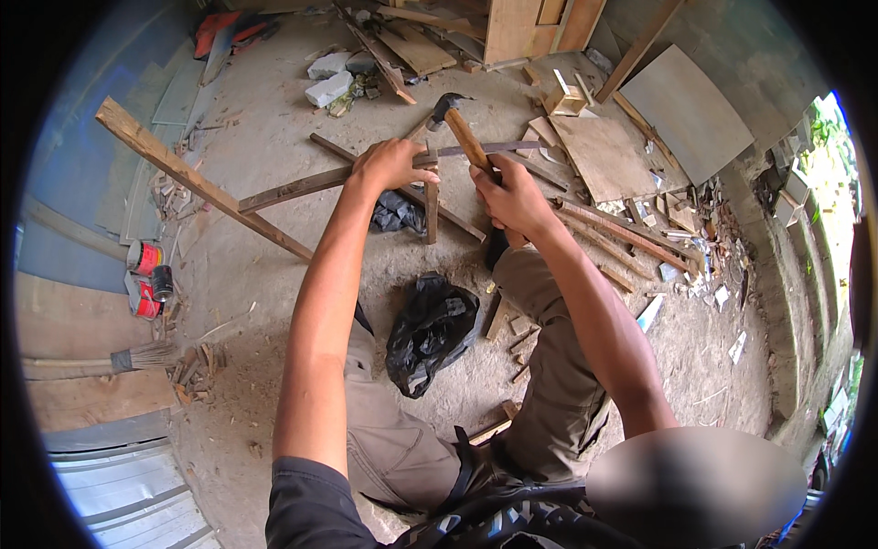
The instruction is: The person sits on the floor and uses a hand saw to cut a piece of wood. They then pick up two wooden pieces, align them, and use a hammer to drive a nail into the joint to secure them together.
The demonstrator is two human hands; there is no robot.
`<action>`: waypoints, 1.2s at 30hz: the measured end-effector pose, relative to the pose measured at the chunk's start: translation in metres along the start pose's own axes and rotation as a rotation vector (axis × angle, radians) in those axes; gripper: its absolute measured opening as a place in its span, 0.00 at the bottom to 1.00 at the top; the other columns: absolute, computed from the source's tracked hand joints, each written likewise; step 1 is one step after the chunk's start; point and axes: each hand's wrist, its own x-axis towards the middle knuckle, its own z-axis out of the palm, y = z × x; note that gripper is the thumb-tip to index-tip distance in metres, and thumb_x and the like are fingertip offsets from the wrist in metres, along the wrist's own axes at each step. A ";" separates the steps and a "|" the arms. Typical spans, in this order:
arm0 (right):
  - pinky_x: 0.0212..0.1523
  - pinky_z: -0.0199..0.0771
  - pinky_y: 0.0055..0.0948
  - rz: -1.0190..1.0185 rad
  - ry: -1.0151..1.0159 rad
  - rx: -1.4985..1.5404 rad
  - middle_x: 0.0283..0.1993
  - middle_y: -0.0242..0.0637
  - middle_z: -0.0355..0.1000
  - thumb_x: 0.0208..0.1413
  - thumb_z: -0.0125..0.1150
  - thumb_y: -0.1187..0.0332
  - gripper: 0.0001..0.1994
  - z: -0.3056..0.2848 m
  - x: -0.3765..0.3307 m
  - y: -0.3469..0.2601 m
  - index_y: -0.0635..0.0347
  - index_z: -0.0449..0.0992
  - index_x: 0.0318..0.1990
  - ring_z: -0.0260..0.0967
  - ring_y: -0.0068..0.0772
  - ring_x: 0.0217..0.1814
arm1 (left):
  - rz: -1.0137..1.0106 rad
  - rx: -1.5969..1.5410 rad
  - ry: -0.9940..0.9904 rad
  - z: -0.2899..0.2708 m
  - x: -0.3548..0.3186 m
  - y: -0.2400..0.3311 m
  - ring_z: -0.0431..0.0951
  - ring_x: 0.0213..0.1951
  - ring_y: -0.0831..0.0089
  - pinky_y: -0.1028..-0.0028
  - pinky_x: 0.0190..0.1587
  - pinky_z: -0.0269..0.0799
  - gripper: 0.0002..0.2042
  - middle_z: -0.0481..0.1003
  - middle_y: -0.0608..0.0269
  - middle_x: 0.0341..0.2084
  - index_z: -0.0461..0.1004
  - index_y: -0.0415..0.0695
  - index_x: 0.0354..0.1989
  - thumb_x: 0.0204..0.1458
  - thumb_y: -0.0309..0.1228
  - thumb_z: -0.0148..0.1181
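Two hands meet over our knees. Our left hand [389, 166] closes around a long dark wooden slat [302, 187], whose middle it hides; our right hand [512, 197] grips a hammer [457, 123] by its wooden handle, the dark head raised above the slat. One short stick [431, 206] hangs down from the slat. Below lies one crumpled black plastic bag [428, 334]. Two red cans [142, 274] sit at left beside one brush [142, 358], partly cut off. Wood scraps [640, 229] are too scattered to count.
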 end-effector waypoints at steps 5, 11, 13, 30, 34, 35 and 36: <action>0.14 0.61 0.24 -0.052 -0.001 -0.010 0.22 0.29 0.62 0.65 0.53 0.61 0.14 0.004 0.003 0.000 0.66 0.68 0.40 0.58 0.18 0.17 | 0.012 0.026 0.056 0.004 0.001 -0.006 0.78 0.43 0.47 0.55 0.46 0.73 0.32 0.79 0.42 0.35 0.78 0.41 0.42 0.38 0.57 0.70; 0.36 0.73 0.42 -0.015 0.009 -0.122 0.30 0.54 0.75 0.60 0.54 0.61 0.18 -0.001 0.003 -0.003 0.71 0.72 0.46 0.77 0.48 0.31 | -0.024 0.012 0.143 0.007 -0.001 -0.001 0.79 0.44 0.49 0.57 0.46 0.74 0.32 0.79 0.43 0.37 0.77 0.42 0.46 0.39 0.56 0.70; 0.32 0.71 0.40 -0.015 0.017 -0.125 0.27 0.50 0.73 0.60 0.55 0.61 0.17 -0.002 0.003 -0.001 0.71 0.72 0.44 0.73 0.44 0.28 | -0.059 -0.013 0.054 0.005 0.001 0.001 0.79 0.45 0.50 0.59 0.47 0.73 0.31 0.79 0.44 0.37 0.77 0.43 0.48 0.40 0.53 0.70; 0.38 0.74 0.42 -0.118 0.053 -0.210 0.30 0.57 0.75 0.55 0.60 0.61 0.17 -0.003 0.006 0.000 0.71 0.74 0.38 0.77 0.54 0.35 | -0.080 -0.064 0.026 0.008 0.003 0.002 0.81 0.42 0.56 0.62 0.45 0.74 0.28 0.80 0.51 0.37 0.75 0.48 0.50 0.41 0.47 0.73; 0.38 0.74 0.42 -0.062 0.032 -0.176 0.29 0.56 0.75 0.55 0.60 0.61 0.17 -0.007 0.006 0.000 0.71 0.74 0.38 0.77 0.53 0.34 | -0.084 -0.052 0.031 0.008 0.002 0.004 0.81 0.42 0.57 0.62 0.44 0.74 0.28 0.81 0.52 0.37 0.75 0.48 0.50 0.41 0.48 0.73; 0.37 0.74 0.42 -0.062 0.041 -0.178 0.29 0.56 0.75 0.55 0.60 0.61 0.17 -0.007 0.007 0.001 0.71 0.74 0.38 0.77 0.53 0.34 | -0.090 -0.038 0.037 0.009 0.002 0.005 0.81 0.42 0.57 0.62 0.44 0.74 0.28 0.81 0.52 0.37 0.75 0.48 0.50 0.41 0.48 0.73; 0.37 0.74 0.41 -0.062 0.049 -0.180 0.29 0.56 0.75 0.55 0.60 0.61 0.17 -0.006 0.008 0.002 0.71 0.74 0.38 0.76 0.53 0.34 | -0.096 -0.024 0.043 0.009 0.003 0.006 0.81 0.42 0.57 0.62 0.45 0.74 0.29 0.81 0.51 0.37 0.75 0.48 0.50 0.41 0.48 0.73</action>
